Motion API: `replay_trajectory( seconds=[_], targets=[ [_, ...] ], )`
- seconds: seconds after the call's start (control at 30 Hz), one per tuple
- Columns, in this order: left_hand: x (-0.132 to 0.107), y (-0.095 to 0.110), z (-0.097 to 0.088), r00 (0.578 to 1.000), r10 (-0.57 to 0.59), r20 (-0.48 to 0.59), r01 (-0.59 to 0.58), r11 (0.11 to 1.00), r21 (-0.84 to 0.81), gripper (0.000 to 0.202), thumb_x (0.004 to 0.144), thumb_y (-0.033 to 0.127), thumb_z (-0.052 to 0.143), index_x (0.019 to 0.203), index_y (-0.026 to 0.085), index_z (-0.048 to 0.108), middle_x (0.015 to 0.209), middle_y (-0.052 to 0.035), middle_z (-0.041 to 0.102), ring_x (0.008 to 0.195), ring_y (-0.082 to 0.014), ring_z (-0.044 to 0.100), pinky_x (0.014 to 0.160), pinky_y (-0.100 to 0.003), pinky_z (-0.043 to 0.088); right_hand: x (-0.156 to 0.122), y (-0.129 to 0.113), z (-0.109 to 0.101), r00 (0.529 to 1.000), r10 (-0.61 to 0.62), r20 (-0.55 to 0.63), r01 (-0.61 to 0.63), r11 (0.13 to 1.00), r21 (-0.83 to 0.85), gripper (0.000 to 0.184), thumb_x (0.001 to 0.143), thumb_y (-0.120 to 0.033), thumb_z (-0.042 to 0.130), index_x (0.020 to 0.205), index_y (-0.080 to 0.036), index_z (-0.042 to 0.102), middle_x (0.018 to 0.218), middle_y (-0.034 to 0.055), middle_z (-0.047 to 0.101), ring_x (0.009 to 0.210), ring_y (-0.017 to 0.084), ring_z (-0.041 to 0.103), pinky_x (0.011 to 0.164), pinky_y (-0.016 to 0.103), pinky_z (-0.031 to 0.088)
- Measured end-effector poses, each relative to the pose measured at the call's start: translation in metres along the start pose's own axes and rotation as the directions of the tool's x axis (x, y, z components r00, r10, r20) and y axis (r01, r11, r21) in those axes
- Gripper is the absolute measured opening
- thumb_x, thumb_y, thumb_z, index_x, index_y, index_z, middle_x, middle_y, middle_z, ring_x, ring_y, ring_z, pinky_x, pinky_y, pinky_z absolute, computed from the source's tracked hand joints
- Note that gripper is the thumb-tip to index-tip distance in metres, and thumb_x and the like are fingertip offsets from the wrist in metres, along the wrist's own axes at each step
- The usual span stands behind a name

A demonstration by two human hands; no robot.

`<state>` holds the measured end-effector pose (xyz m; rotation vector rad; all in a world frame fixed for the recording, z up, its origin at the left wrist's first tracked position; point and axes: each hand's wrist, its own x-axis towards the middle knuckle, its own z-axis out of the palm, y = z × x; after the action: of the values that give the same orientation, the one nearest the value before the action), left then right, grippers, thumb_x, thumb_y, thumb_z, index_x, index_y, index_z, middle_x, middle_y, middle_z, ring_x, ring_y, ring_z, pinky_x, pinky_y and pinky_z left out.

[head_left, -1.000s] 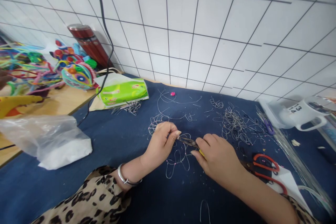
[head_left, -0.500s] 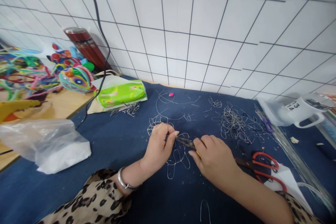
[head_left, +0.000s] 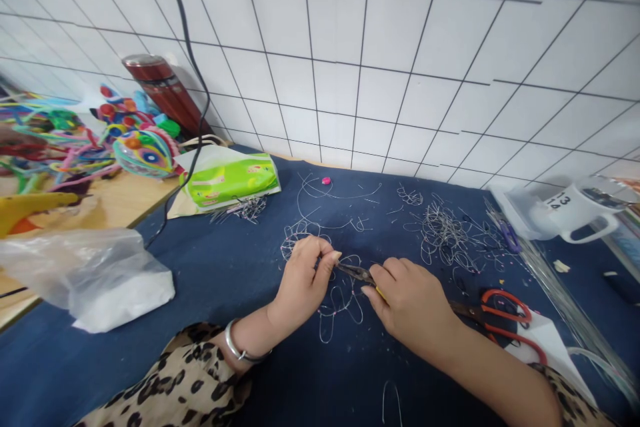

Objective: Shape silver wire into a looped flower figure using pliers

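Observation:
My left hand (head_left: 304,277) is closed in a pinch on a thin silver wire (head_left: 345,300) that loops over the blue cloth (head_left: 220,280), with small pink beads on it. My right hand (head_left: 413,300) grips small pliers (head_left: 356,272) with a yellow handle; their dark jaws point left and meet the wire at my left fingertips. A silver bracelet (head_left: 235,347) circles my left wrist above a leopard-print sleeve. Both hands rest low on the cloth near its middle.
Piles of bent wire (head_left: 445,233) lie behind my right hand. Red-handled scissors (head_left: 500,320) lie to the right, near a white mug (head_left: 575,213). A green tissue pack (head_left: 227,180), a plastic bag (head_left: 90,273), a red flask (head_left: 167,90) and colourful craft pieces (head_left: 135,147) sit at left. A black cable (head_left: 195,73) hangs down.
Both hands and the pliers stay almost in place on the wire; only the camera view has shifted slightly.

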<state>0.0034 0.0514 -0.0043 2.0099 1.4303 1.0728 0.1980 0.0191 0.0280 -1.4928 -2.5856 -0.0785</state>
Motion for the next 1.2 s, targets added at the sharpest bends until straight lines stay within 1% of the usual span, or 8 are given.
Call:
replay_trajectory(
  seconds=[0.3,0.57,0.93,1.2],
  targets=[
    [0.001,0.002,-0.003,0.998,-0.031,0.050,0.033,0.999,-0.036,0.018,0.091,0.028,0.040,0.077,0.018,0.047,0.075,-0.0012,0.051,0.073,-0.0152,0.048,0.071,-0.030,0.039,0.000,0.002,0.002,0.999,-0.003,-0.053,0.003,1.000,-0.002,0.022,0.088,-0.031,0.042,0.095,-0.019,0.059,0.079,0.0041,0.055,0.071,0.017,0.047,0.063,0.030,0.032],
    [0.003,-0.002,-0.003,0.999,0.022,0.046,-0.017,0.993,-0.120,0.017,0.091,0.026,0.040,0.079,0.017,0.048,0.076,-0.0023,0.051,0.073,-0.0149,0.047,0.071,-0.031,0.039,0.001,0.004,0.000,0.998,0.005,-0.058,-0.003,0.999,0.046,0.021,0.088,-0.031,0.043,0.094,-0.020,0.059,0.079,0.0031,0.055,0.071,0.016,0.047,0.063,0.029,0.032],
    [0.004,-0.007,-0.005,0.991,0.133,0.027,-0.123,0.965,-0.233,0.014,0.090,0.021,0.042,0.078,0.016,0.048,0.079,-0.0031,0.051,0.075,-0.0140,0.049,0.072,-0.031,0.039,0.000,0.006,-0.004,1.000,0.031,0.002,-0.031,0.991,0.128,0.021,0.088,-0.033,0.041,0.091,-0.020,0.057,0.081,0.0030,0.055,0.073,0.016,0.049,0.065,0.027,0.034],
    [0.005,-0.006,-0.007,0.984,0.176,0.035,-0.158,0.942,-0.297,0.013,0.090,0.020,0.042,0.079,0.016,0.049,0.079,-0.0034,0.050,0.074,-0.0139,0.049,0.071,-0.031,0.040,0.001,0.008,-0.009,0.996,0.042,0.079,-0.059,0.971,0.230,0.020,0.087,-0.035,0.041,0.084,-0.021,0.055,0.078,0.0014,0.054,0.070,0.013,0.049,0.063,0.025,0.034]
  ],
)
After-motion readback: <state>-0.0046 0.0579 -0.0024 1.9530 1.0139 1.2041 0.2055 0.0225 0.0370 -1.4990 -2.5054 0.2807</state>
